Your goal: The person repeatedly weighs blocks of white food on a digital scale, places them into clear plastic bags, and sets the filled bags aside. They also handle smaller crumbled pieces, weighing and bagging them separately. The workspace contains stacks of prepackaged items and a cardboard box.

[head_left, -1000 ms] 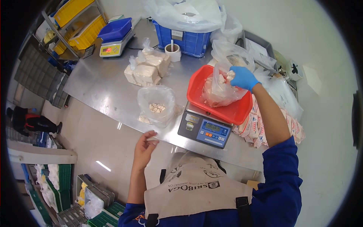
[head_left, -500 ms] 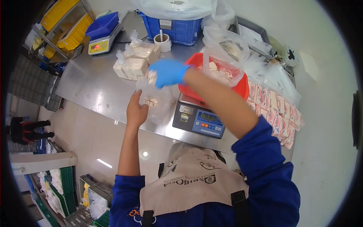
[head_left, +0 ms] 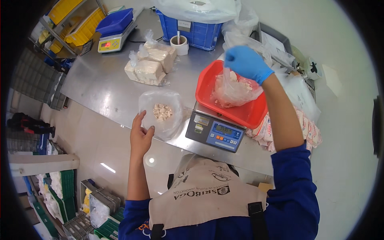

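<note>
My right hand (head_left: pixel 247 64), in a blue glove, is closed on the upper edge of a clear plastic bag (head_left: pixel 236 93). That bag holds pale chunks and slumps inside a red tray (head_left: pixel 256 121), which rests on a blue-and-grey digital scale (head_left: pixel 218 132). My bare left hand (head_left: pixel 142 135) has its thumb and fingers apart at the near-left rim of another clear bag (head_left: pixel 177 105); whether it touches the plastic I cannot tell. This second bag lies spread open on the steel table (head_left: pixel 106 86), with a heap of small pale pieces (head_left: pixel 163 113) inside.
Bagged pale blocks (head_left: pixel 146 71) stand beyond the spread bag, beside a tape roll (head_left: pixel 179 46). A yellow scale with a blue tray (head_left: pixel 114 24) and a blue crate (head_left: pixel 192 30) are at the back. Wrapped red-and-white packets (head_left: pixel 262 134) lie right. A person (head_left: pixel 30 123) is at far left.
My right hand has moved right, from above the spread bag to the bag in the red tray. The heap of pale pieces is larger. My left hand stays beside it.
</note>
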